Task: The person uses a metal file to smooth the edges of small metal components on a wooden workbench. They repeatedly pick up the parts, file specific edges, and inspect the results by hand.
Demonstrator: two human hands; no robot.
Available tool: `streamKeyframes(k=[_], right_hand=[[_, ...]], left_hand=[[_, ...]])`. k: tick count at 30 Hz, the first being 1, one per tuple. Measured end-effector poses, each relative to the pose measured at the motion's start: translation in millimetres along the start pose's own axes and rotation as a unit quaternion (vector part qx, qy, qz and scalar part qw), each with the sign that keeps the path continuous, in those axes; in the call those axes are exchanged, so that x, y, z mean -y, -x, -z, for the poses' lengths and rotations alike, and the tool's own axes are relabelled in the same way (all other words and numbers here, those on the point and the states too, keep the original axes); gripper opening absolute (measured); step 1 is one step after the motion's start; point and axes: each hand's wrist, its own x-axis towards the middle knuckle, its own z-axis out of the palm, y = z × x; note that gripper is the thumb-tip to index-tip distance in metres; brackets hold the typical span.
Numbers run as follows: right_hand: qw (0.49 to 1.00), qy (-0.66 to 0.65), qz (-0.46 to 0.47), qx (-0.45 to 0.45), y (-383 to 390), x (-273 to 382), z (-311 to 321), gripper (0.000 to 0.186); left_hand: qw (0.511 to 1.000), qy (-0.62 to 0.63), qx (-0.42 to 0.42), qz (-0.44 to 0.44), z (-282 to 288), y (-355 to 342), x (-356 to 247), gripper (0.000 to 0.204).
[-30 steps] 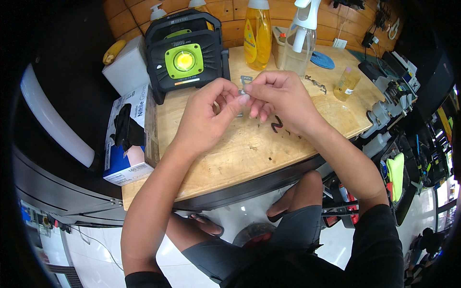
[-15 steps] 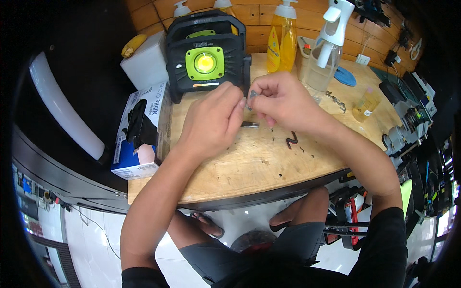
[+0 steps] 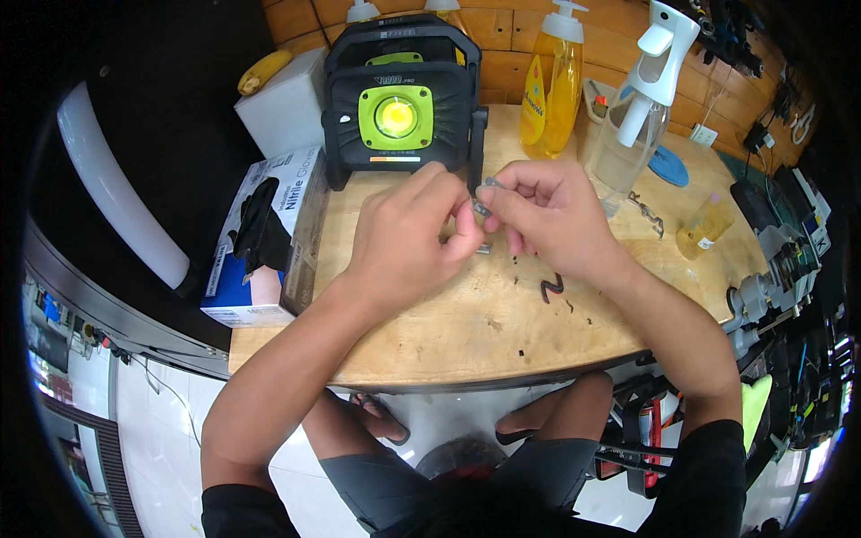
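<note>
My left hand (image 3: 411,235) and my right hand (image 3: 560,226) meet over the wooden bench, fingers closed in pinches around a small grey metal piece (image 3: 480,208). The right thumb presses on it; the left fingertips touch its lower part, and the rest is hidden. Beneath my fingers lies a short silver bar (image 3: 483,250), mostly covered. A bent black-and-red strip (image 3: 552,289) and small dark bits lie right of my hands. A curved metal part (image 3: 647,215) rests farther right, beside a small yellowish bottle (image 3: 704,231).
A lit work lamp (image 3: 404,117) stands at the back, beside yellow pump bottles (image 3: 547,94) and a clear sprayer (image 3: 628,143). A glove box (image 3: 229,287) and a white box (image 3: 278,108) with a banana (image 3: 265,72) are left. Vises (image 3: 749,296) line the wooden bench's (image 3: 430,345) right edge.
The view has shifted, moving the bench rightward in the picture. My hands have turned slightly around the grey piece, the left thumb now bent in, and less of the piece shows.
</note>
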Motion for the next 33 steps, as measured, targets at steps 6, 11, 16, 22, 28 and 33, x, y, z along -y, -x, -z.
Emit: streamKeyframes(k=[6, 11, 16, 22, 28, 33], right_hand=[[0.999, -0.002, 0.013, -0.038, 8.1, -10.5, -0.2, 0.026], [0.981, 0.121, 0.105, -0.109, 9.1, -23.8, -7.2, 0.029], [0.994, 0.035, 0.06, -0.084, 1.5, -19.6, 1.3, 0.031], [0.997, 0.0, 0.049, -0.055, 2.9, -17.1, 7.2, 0.031], [0.997, -0.002, 0.05, -0.057, 5.7, -13.7, 3.4, 0.028], [0.996, 0.015, 0.056, -0.066, 5.8, -12.5, 3.3, 0.027]], left_hand=[[1.0, -0.005, -0.012, -0.025, -0.3, -1.0, -9.4, 0.014], [0.999, -0.007, 0.009, -0.03, -7.6, 2.6, -15.5, 0.014], [0.997, 0.072, 0.015, -0.004, -0.8, 1.9, -17.0, 0.009], [0.971, 0.179, 0.041, 0.156, 18.4, -3.0, -14.6, 0.024], [0.944, 0.217, 0.077, 0.235, 20.3, -1.8, -8.8, 0.028], [0.963, 0.173, 0.077, 0.191, 19.3, -0.5, 0.4, 0.021]])
